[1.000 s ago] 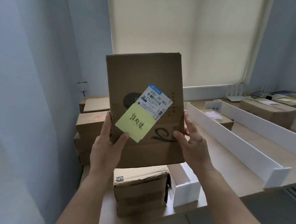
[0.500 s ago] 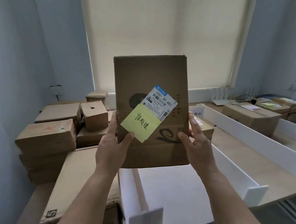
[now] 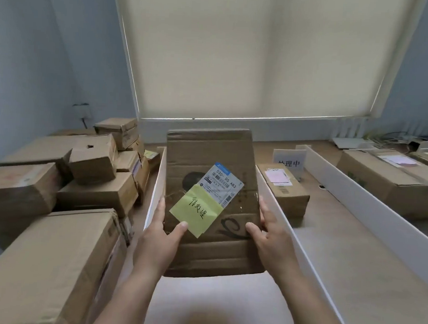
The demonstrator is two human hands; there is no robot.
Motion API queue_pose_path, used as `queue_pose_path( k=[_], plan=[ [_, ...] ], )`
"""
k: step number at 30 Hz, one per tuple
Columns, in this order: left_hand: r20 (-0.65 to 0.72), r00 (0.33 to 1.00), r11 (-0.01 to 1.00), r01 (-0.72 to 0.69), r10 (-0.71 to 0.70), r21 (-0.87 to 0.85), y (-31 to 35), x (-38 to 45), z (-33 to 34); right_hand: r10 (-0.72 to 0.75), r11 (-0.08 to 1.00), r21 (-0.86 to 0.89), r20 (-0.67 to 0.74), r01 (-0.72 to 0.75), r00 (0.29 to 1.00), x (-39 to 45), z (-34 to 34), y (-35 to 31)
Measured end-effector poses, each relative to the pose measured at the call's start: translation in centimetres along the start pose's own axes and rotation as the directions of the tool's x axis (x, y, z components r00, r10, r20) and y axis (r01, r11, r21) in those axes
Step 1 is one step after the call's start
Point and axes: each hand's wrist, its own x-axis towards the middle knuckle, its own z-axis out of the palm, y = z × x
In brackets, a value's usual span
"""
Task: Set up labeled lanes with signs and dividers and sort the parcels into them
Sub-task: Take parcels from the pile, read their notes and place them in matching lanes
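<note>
a cream roller blind (image 3: 252,54) covers the window, drawn down to the sill. pale blue walls flank it. a wall socket (image 3: 82,110) with a cord sits at the left. a white slatted device (image 3: 351,125) and tangled cables (image 3: 389,138) lie at the far right.

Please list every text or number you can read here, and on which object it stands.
"待处理": handwritten on the yellow sticky note on the held parcel.
"530- D5 A83": on the shipping label of that parcel; its small print is unreadable.
"处理中": on the white lane sign.
Labels on other boxes: too blurred.
</note>
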Motion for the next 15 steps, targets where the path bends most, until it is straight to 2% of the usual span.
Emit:
queue_pose_path(
  k=[3,7,12,15],
  plan=[
    [0.016,0.992,0.991,0.127,-0.128,0.036,-1.2,1.0,0.9,0.085,0.996,-0.036,0.098,-0.082,0.992,1.1,1.5,2.2],
    [0.045,0.972,0.969,0.224,-0.230,0.106,-3.0,3.1,2.0,0.185,0.982,-0.063,0.200,-0.176,0.962,2.2,3.8,4.1],
    [0.141,0.916,0.926,0.363,-0.375,0.107,-5.5,5.9,4.7,0.285,0.958,-0.121,0.289,-0.261,0.914,3.9,5.4,6.1],
    [0.161,0.876,0.887,0.431,-0.455,0.163,-7.5,8.2,6.4,0.342,0.938,-0.173,0.333,-0.300,0.879,5.2,6.6,7.3]
  ],
)
